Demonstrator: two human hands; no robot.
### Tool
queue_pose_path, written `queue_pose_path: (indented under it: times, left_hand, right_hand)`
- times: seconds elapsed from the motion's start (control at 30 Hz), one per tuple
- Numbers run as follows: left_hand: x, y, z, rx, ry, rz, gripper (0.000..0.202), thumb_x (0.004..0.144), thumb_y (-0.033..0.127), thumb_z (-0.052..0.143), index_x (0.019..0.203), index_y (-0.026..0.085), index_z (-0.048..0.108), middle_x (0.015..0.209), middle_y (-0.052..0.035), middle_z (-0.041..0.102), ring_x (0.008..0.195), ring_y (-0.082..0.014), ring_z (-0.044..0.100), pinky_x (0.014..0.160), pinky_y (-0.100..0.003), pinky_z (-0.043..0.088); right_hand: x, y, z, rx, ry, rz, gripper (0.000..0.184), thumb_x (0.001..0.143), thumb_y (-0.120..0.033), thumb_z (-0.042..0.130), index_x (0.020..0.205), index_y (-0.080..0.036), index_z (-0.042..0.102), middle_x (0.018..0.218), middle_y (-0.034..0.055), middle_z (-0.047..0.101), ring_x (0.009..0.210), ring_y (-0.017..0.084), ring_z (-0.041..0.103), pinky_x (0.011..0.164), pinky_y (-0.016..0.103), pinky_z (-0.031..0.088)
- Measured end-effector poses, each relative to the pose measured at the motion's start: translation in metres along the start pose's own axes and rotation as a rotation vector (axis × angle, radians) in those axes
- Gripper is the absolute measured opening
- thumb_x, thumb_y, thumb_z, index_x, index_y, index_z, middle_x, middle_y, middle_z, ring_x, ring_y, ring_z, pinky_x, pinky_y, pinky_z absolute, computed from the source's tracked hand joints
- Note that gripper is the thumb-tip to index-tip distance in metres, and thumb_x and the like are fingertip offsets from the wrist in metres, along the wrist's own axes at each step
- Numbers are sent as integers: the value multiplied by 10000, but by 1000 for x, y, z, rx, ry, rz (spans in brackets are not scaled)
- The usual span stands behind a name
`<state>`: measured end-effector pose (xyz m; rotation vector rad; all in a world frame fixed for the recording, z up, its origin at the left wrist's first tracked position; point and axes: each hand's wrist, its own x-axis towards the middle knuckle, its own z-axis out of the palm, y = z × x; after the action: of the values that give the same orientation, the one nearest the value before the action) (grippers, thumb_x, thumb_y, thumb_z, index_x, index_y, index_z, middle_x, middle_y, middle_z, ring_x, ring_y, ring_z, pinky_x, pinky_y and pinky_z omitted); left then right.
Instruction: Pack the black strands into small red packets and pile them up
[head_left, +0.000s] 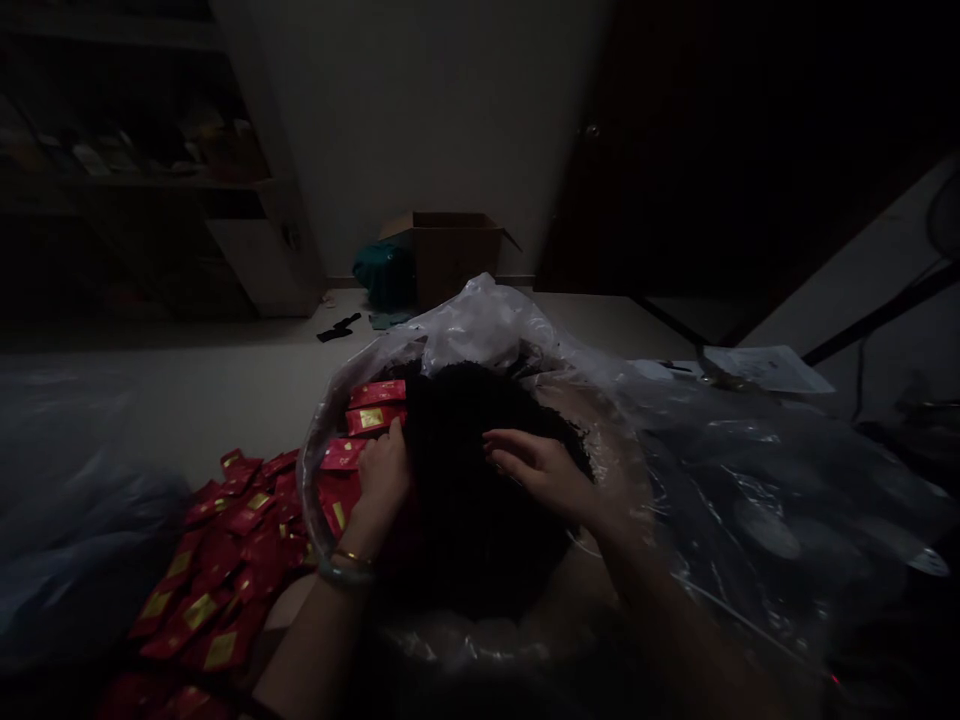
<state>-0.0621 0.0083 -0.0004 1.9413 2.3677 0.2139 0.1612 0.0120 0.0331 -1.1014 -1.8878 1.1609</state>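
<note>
A plastic-lined round container [313,445] stands in front of me, holding a heap of dark, loose, crumbly material [472,480]; its kind is hard to tell in the dim light. Small red packets [375,418] with gold labels lie inside along its left side. My left hand [385,472], with a bangle and a bracelet on the wrist, has its fingers curled at the edge of a red packet [343,453]. Over the right part of the dark heap, my right hand [538,468] has thumb and fingers slightly apart, and nothing shows between them.
Many more red packets [225,560] are piled left of the container. Clear plastic sheeting [757,500] spreads at the right, with papers [769,368] behind it. An open cardboard box [457,255] and a teal bag [384,272] stand by the wall. Shelves [150,180] rise at the left.
</note>
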Motion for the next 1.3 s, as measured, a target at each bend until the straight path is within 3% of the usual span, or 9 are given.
queue_pose_path:
  times: [0.13,0.23,0.3,0.47,0.57,0.73,0.97,1.17,1.3]
  left_hand:
    - [2,-4,2,-131,22,-9,449,860,93,357,1302,68,430,947,-182,698,877,-281,657,720,-339,450]
    - [5,-8,2,-251,43,4,337,860,127,379,1139,107,566,943,-168,697,857,-270,657,707,-332,456]
    - [8,-12,2,-328,60,19,294,857,169,401,1035,127,631,946,-160,694,865,-270,651,718,-338,465]
    - [18,-16,10,-710,99,49,323,769,141,475,1011,142,690,986,-117,710,940,-247,635,834,-354,479]
    - [17,-10,20,-1063,30,57,282,743,205,537,957,149,712,932,-83,723,867,-222,657,771,-326,516]
    - [6,9,31,-1172,-65,149,226,714,188,573,877,156,726,864,-54,718,797,-185,663,712,-276,524]
    - [-1,20,33,-1154,-49,139,191,735,184,588,869,152,721,846,-65,730,784,-184,671,704,-274,523]
    - [-3,25,32,-1103,29,85,172,742,196,600,855,155,724,826,-66,735,759,-185,670,695,-283,516]
    - [-8,27,27,-1076,66,172,149,741,197,594,812,187,724,816,-41,719,779,-172,660,714,-273,512]
  right_hand:
    - [4,12,13,-304,-204,2,287,861,-274,527,1101,-197,666,1097,72,703,997,221,654,882,355,502]
    - [4,21,22,-455,-435,66,230,860,-235,517,978,-197,711,972,51,737,895,203,683,799,306,513]
    - [4,28,24,-568,-468,131,208,848,-214,524,884,-188,727,887,53,744,817,197,691,731,282,511]
    - [9,47,12,-710,-260,239,247,863,-189,482,780,-157,712,806,102,726,748,205,687,662,281,494]
    - [14,49,7,-733,-143,239,240,880,-192,462,867,-149,698,880,122,711,837,227,676,745,322,501]
    - [17,46,21,-521,245,-160,417,893,-235,483,1306,-177,486,1272,134,561,1157,230,549,951,380,475]
    - [14,53,40,-604,306,-466,418,914,-166,432,1329,-168,484,1217,144,602,1139,241,554,969,422,481]
    - [12,49,40,-678,465,-531,253,918,-197,463,1092,-178,645,1006,121,646,974,244,570,845,418,501]
    - [10,44,39,-664,400,-493,154,876,-233,563,766,-185,658,742,70,618,755,212,538,661,343,482]
